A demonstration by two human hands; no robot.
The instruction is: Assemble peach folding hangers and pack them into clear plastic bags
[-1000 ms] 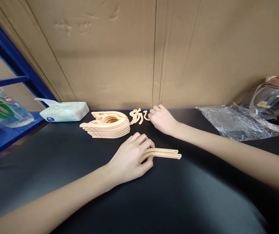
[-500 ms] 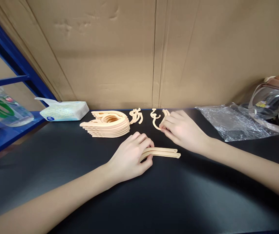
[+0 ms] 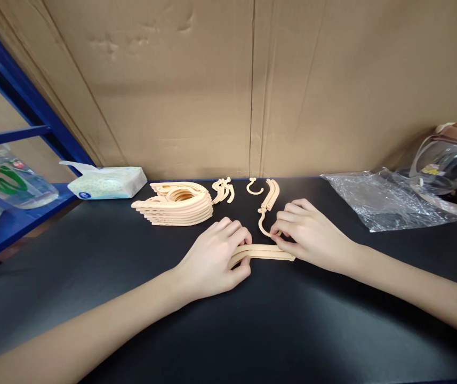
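My left hand (image 3: 214,258) is closed around the left end of two beige, slightly curved hanger arms (image 3: 266,252) lying together above the black tabletop. Between the fingertips of my right hand (image 3: 310,229) is a beige hanger hook (image 3: 264,224), pinched at its curved end. That hook is just above the right part of the hanger arms; whether they touch I cannot tell. Behind it are more curved arm pieces (image 3: 270,193) and a single loose hook (image 3: 255,186). A small heap of hooks (image 3: 223,190) lies beside a stack of folded hangers (image 3: 178,205).
A tissue pack (image 3: 108,182) sits at the back left, near a blue metal frame (image 3: 32,114) and a clear container (image 3: 10,181) with green marking. Clear plastic film (image 3: 384,200) and a transparent bottle (image 3: 448,162) are at the right. A cardboard wall (image 3: 164,96) closes off the back.
My right hand has drawn a hook away from the back pieces, toward me and slightly right, near the hanger arms. My left hand stays in place, still gripping them.
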